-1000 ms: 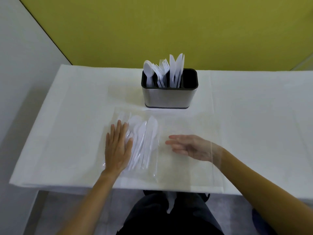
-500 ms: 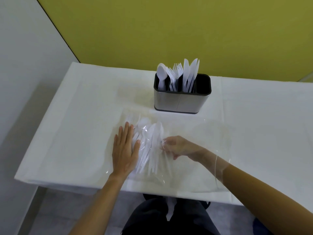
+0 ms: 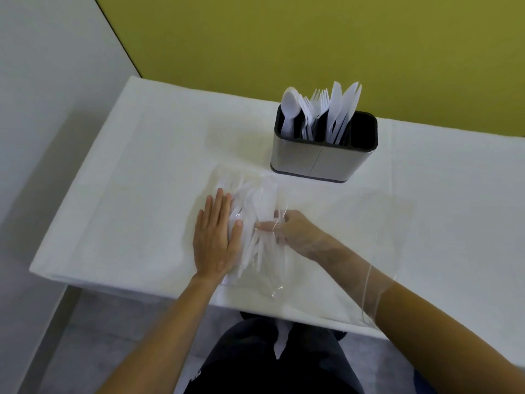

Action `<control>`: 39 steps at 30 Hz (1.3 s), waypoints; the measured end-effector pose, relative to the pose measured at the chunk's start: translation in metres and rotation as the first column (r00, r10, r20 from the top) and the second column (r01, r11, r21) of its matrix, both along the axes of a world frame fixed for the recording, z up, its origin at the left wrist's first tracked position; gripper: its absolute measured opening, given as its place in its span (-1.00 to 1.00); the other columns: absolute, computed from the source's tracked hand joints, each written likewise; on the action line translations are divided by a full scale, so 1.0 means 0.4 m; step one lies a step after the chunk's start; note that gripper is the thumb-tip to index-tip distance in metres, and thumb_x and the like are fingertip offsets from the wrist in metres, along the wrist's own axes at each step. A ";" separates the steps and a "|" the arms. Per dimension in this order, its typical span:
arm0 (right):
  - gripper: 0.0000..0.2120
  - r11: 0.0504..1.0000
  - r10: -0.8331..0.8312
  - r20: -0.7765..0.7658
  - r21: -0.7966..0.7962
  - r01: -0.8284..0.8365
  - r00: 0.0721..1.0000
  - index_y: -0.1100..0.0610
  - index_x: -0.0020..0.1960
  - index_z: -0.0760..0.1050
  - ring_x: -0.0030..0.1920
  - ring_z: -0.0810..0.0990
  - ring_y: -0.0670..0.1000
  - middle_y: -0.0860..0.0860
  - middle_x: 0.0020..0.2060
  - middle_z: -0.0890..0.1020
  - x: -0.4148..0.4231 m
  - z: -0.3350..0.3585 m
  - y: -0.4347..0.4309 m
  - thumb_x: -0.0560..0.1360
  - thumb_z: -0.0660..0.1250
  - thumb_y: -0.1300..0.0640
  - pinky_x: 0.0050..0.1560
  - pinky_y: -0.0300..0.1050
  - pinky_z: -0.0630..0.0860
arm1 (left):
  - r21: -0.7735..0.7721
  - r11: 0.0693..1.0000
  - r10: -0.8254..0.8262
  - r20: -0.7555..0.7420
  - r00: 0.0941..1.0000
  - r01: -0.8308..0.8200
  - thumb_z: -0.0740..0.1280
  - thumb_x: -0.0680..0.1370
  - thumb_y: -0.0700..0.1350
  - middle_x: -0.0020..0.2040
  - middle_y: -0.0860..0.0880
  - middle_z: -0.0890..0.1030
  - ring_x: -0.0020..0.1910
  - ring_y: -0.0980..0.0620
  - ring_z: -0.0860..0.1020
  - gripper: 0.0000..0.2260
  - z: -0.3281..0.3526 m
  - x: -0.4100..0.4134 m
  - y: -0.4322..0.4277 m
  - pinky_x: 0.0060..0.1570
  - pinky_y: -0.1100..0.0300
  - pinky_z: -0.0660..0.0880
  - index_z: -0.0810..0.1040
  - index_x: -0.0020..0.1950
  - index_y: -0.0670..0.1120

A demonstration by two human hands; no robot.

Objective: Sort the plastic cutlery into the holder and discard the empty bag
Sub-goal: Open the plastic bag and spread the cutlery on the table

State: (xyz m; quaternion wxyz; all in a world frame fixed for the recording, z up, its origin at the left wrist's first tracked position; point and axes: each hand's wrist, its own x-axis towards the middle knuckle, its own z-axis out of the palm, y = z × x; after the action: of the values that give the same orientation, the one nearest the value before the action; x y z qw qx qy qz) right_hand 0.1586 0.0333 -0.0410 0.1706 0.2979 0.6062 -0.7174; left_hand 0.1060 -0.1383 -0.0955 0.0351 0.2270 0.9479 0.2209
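While the flat left hand [image 3: 216, 240] pins the bag [image 3: 355, 223] by the holder [image 3: 321, 160], plastic hides the right hand's [image 3: 298, 231] grip.

Right hand [image 3: 297, 233] grip veiled by bag [image 3: 369, 223], cutlery [image 3: 255, 243] blurred

The holder [image 3: 321, 162] is brushed metal with a black plastic rim. The bag [image 3: 355, 223] is clear, glossy film; cutlery [image 3: 255, 223] white plastic, tabletop [image 3: 142, 194] matt.

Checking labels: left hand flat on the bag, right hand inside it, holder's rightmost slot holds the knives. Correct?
No. The head view shows the rightmost slot of the holder empty; the knives stand in the slot left of it. The left hand is flat on the bag, the right hand inside it.
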 end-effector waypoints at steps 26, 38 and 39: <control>-0.73 0.974 -0.166 -0.005 -0.159 0.164 0.986 0.26 0.11 0.60 0.06 0.65 0.16 0.18 0.03 0.67 0.001 -0.003 -0.054 0.48 0.39 0.12 0.20 0.07 0.53 | -0.067 0.997 0.045 0.029 0.999 -0.043 -0.18 0.57 0.29 0.57 0.01 0.06 0.55 -0.03 0.05 -0.37 -0.008 -0.005 0.009 0.49 -0.02 0.02 0.04 0.56 -0.01; -0.87 0.819 -0.459 0.038 -0.370 0.439 0.888 0.24 -0.23 0.44 -0.37 0.50 0.01 0.06 -0.35 0.44 0.097 0.019 0.041 0.42 0.38 0.31 -0.23 -0.11 0.56 | -0.051 0.998 0.036 0.032 0.999 -0.035 -0.17 0.56 0.31 0.58 0.02 0.05 0.55 -0.04 0.04 -0.35 0.009 -0.003 0.010 0.49 -0.07 0.08 0.08 0.56 0.00; -0.88 0.805 -0.479 0.030 -0.384 0.453 0.877 0.24 -0.24 0.44 -0.38 0.51 0.01 0.06 -0.36 0.45 0.110 0.016 0.053 0.36 0.39 0.30 -0.23 -0.12 0.57 | -0.064 0.997 0.041 0.036 0.999 -0.039 -0.15 0.55 0.32 0.58 0.02 0.04 0.55 -0.03 0.03 -0.34 0.007 -0.003 0.008 0.49 -0.08 0.09 0.07 0.56 0.00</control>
State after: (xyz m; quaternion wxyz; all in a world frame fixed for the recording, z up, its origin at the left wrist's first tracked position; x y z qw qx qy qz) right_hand 0.2026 0.0544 -0.0344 0.0228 0.3741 0.3695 -0.8503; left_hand 0.1049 -0.1352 -0.0925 0.0557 0.2026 0.9579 0.1955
